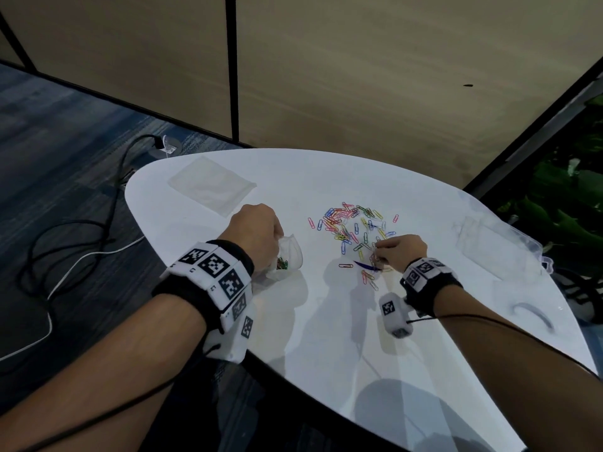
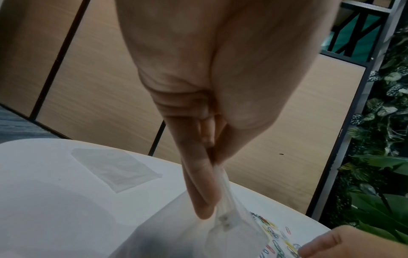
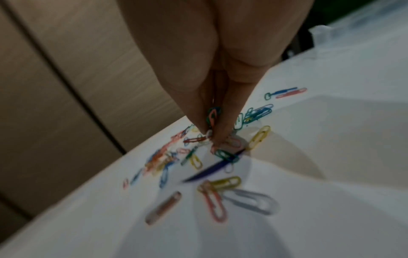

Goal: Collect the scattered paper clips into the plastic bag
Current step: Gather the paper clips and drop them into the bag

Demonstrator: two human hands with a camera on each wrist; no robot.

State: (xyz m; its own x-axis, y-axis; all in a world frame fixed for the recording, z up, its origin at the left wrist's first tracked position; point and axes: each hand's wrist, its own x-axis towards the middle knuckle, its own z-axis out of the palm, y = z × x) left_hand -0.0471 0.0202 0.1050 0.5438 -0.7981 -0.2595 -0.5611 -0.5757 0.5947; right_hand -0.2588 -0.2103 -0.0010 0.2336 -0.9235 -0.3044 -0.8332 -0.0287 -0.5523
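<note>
Paper clips point(image 1: 352, 228) under pinching right hand point(image 1: 399, 251) (left hand point(image 1: 257, 236) gripping plastic bag point(image 1: 288, 254))

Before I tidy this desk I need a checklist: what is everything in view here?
paper clips: many, mixed colours, scattered mid-table
plastic bag: one, clear, a few clips inside, held by the left hand
flat bag: one, clear, far left of table
table: one, white
cables: black and white, on floor
plants: green, far right
left hand: grips the bag's rim
right hand: pinches clips at the pile
</note>
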